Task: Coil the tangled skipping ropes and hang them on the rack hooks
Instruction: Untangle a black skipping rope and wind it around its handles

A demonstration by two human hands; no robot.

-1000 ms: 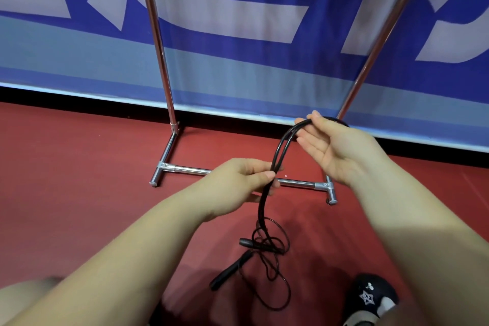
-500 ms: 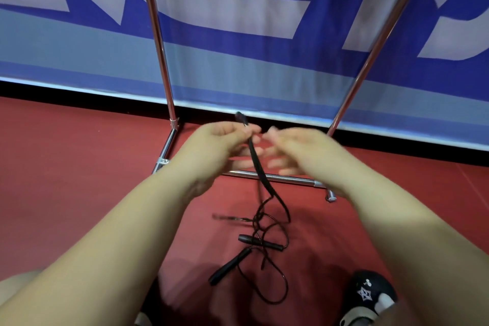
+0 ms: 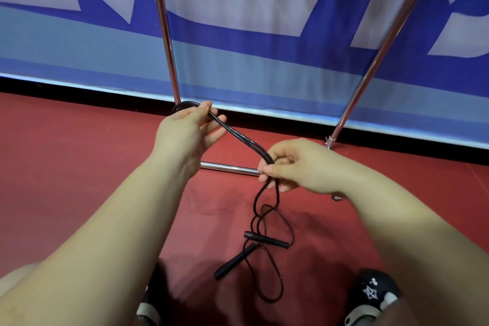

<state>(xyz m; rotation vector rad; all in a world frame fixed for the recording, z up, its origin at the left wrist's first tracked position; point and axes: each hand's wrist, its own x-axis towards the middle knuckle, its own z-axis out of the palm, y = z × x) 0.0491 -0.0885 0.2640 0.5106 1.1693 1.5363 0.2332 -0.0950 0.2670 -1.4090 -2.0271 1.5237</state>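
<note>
Hands apart again: left hand [image 3: 186,131] holds new loop of thin black skipping rope [image 3: 239,137], right hand [image 3: 293,164] pinches doubled strands; coil growing, handles on floor.

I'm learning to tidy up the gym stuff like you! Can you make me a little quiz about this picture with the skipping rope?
1. True or false: both handles of the rope lie on the floor.
2. Which hand holds the looped end of the rope, up near the rack pole? A) left hand B) right hand C) neither
3. Fill in: the rope is coloured ____.

Key:
1. True. Both handles lie on the red floor amid loose rope.
2. A. The left hand holds the loop; the right hand pinches the strands lower down.
3. Black.
</note>
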